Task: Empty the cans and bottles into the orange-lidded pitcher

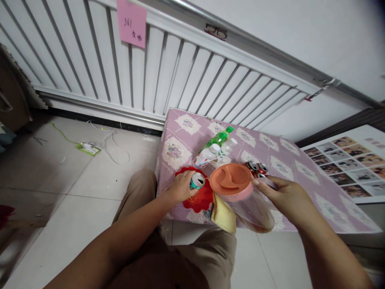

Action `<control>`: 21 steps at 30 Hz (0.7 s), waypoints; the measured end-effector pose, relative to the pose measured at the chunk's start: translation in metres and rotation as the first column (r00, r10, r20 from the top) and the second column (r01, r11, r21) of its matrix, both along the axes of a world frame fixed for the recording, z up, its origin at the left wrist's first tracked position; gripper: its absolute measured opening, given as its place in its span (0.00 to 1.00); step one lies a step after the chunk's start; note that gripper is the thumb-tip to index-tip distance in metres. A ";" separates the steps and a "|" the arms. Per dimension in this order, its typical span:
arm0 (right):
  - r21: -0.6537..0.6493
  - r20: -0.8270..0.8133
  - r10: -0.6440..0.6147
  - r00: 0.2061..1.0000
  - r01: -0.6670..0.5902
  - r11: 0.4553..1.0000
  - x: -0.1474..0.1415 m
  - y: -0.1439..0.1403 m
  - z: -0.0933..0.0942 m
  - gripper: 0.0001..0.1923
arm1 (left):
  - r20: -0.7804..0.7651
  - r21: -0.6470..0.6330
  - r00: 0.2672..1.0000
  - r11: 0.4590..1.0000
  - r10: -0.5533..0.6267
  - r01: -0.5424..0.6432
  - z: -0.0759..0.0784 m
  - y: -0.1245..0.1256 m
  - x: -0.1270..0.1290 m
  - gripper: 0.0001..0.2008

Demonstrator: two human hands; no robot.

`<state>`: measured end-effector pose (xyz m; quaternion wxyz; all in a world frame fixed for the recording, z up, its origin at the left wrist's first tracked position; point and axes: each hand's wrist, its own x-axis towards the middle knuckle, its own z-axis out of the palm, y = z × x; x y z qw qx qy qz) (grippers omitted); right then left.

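My left hand (pixel 182 186) is wrapped round a green drink can (pixel 197 181), whose top opening shows dark. The can is over a red scalloped tray (pixel 200 202); whether it touches the tray is hidden. With my right hand (pixel 284 196) I grip the handle of a clear pitcher (pixel 254 210) that has an orange lid (pixel 231 178). The pitcher is tilted, lid toward the can, and some brownish liquid shows at its bottom. Beside the tray, a folded yellow cloth (pixel 224 214) hangs over the table's near edge.
A green bottle (pixel 219 137), a white bottle (pixel 206 155) and a clear bottle (pixel 230 145) are grouped on the flowered tablecloth (pixel 188 123). Several cans (pixel 261 167) stand behind the pitcher. A white radiator (pixel 168 68) lines the wall; a power strip (pixel 88 148) lies on the floor.
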<state>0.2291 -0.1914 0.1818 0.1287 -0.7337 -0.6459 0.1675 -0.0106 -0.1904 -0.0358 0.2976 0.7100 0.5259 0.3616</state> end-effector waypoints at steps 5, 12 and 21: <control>0.003 -0.001 -0.026 1.000 0.026 1.000 -0.007 -0.003 0.007 0.30 | -0.008 0.010 1.000 1.000 -0.001 0.001 -0.003 0.001 0.000 0.32; -0.012 0.010 -0.039 0.999 0.039 0.999 -0.009 -0.004 0.008 0.32 | -0.005 0.013 1.000 1.000 -0.003 0.003 -0.003 0.001 0.000 0.33; -0.004 0.002 -0.068 0.998 0.068 0.998 -0.009 -0.003 0.006 0.34 | -0.026 0.021 1.000 1.000 0.012 -0.012 -0.004 0.000 0.000 0.32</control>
